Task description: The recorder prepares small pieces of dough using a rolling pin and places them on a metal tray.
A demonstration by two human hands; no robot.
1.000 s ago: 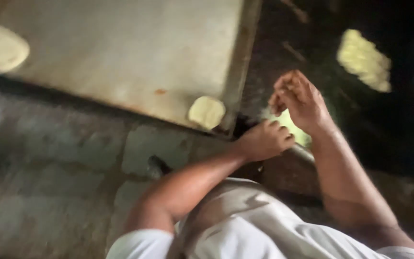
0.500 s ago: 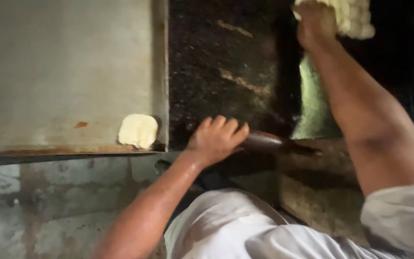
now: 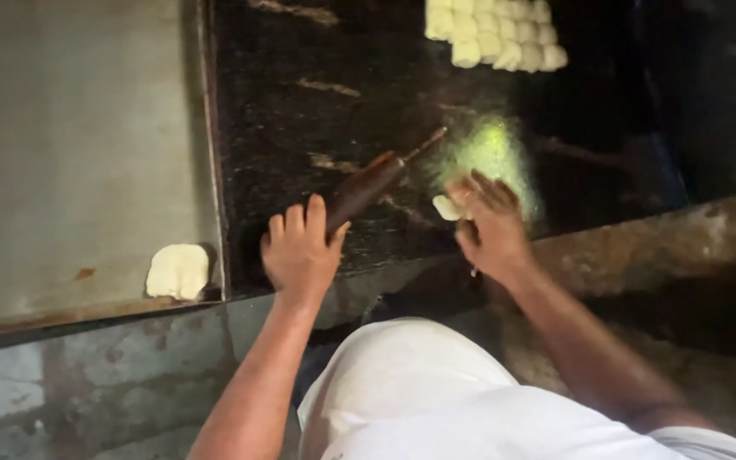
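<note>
My left hand (image 3: 300,249) rests on the near end of a dark wooden rolling pin (image 3: 375,183) that lies slanted on the black stone counter (image 3: 300,94). My right hand (image 3: 491,226) is lowered to the counter with a small piece of pale dough (image 3: 446,207) at its fingertips, beside a patch of flour dust (image 3: 491,153). A cluster of several dough balls (image 3: 491,32) sits at the far end of the counter.
A grey metal griddle plate (image 3: 70,136) lies to the left, with one flattened dough piece (image 3: 179,271) near its front corner. A rough stone ledge (image 3: 666,247) runs along the right. My white shirt (image 3: 436,400) fills the bottom of the view.
My right hand has come down from the dough pile to the counter with a small dough piece. My left hand has shifted onto the rolling pin. The view has swung right.
</note>
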